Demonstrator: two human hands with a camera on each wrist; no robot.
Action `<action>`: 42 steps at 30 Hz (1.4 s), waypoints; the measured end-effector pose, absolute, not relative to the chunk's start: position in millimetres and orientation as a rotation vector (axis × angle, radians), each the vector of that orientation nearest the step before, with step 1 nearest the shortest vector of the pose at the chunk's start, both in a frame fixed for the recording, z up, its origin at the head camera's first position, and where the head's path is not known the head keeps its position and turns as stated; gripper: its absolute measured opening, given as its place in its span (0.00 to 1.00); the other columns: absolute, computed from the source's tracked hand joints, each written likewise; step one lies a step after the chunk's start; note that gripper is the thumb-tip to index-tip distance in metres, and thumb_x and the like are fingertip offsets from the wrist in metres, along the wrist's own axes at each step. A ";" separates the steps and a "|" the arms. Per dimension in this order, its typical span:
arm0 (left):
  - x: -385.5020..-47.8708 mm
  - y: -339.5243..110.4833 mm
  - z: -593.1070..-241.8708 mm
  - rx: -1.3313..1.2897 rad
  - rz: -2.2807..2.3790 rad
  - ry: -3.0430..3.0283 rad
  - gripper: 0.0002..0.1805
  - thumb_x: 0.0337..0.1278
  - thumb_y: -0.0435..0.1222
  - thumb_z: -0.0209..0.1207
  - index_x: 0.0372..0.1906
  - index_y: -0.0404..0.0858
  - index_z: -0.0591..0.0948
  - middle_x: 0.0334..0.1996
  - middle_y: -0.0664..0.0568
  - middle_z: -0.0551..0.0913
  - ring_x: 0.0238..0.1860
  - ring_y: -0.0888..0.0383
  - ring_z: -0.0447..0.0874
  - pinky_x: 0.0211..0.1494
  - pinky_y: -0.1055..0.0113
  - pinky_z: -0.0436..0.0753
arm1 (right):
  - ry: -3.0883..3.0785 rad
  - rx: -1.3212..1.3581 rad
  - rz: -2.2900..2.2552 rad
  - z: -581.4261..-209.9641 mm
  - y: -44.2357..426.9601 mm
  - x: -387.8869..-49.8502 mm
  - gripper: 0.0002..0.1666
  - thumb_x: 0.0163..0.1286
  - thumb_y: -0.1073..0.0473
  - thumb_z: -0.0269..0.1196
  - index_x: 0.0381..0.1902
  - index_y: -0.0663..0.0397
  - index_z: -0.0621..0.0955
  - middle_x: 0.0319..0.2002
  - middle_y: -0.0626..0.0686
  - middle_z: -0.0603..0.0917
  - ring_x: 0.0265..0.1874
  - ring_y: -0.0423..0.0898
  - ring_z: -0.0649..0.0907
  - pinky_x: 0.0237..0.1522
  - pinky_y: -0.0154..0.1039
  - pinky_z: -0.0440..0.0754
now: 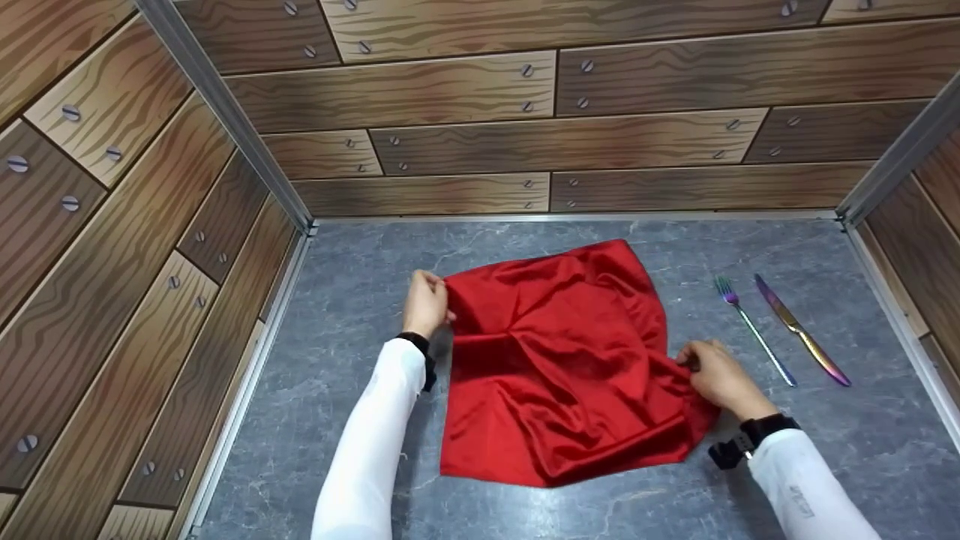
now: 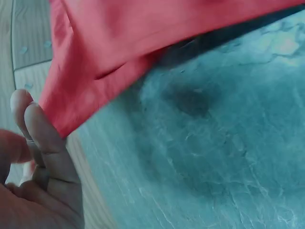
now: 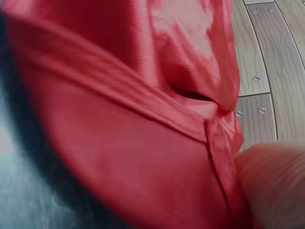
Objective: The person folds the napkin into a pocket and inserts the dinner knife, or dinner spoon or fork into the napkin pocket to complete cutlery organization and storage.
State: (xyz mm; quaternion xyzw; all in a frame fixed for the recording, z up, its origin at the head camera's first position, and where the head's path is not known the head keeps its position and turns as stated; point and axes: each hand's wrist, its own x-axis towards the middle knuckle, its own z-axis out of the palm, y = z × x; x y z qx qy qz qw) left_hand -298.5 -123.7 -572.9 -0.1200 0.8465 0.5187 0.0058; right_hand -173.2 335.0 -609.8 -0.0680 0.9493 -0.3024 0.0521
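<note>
One red satin cloth [image 1: 570, 360] is seen in the head view, spread in folds on the gray marbled bench [image 1: 337, 337]. Its far left corner is pinched by the left grip [image 1: 426, 304], with the fingers drawn in to the thumb; its right edge is gathered and pinched by the right grip [image 1: 716, 375]. An iridescent fork [image 1: 759, 337] and table knife [image 1: 796, 330] are laid just beyond the right grip. The bench is bounded by plank-patterned panels at left [image 1: 150, 285], back [image 1: 465, 97] and right [image 1: 926, 236]. Broad room is offered toward the left panel, a narrower strip behind the cloth; on the right, space is shared with the cutlery.

In the left wrist view, the cloth's corner is drawn to a point at the bent fingers, and shadow is cast beneath its edge.

In the right wrist view, a stitched hem is touched by one blurred digit; whether thumb or finger cannot be told.
</note>
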 end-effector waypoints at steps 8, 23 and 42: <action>-302.2 -127.7 -569.9 -0.222 1.730 2.799 0.20 0.74 0.25 0.49 0.67 0.29 0.69 0.58 0.32 0.75 0.54 0.43 0.84 0.56 0.59 0.82 | 2.830 -0.275 -0.853 -604.7 337.7 -171.5 0.16 0.46 0.76 0.64 0.36 0.61 0.79 0.35 0.57 0.77 0.39 0.56 0.74 0.42 0.51 0.74; -206.5 -80.2 -588.8 0.223 0.413 2.656 0.49 0.66 0.64 0.56 0.83 0.45 0.54 0.81 0.38 0.50 0.79 0.33 0.46 0.73 0.32 0.57 | 2.372 0.026 -1.338 -594.3 329.1 -199.2 0.19 0.78 0.57 0.58 0.52 0.71 0.72 0.43 0.60 0.83 0.39 0.46 0.81 0.42 0.40 0.80; -257.0 -91.7 -610.4 0.408 0.226 2.568 0.60 0.54 0.72 0.60 0.84 0.58 0.43 0.83 0.47 0.32 0.81 0.39 0.25 0.76 0.32 0.38 | 2.571 0.420 -1.475 -604.6 306.5 -252.6 0.15 0.69 0.61 0.60 0.46 0.70 0.74 0.41 0.62 0.77 0.41 0.53 0.76 0.39 0.38 0.74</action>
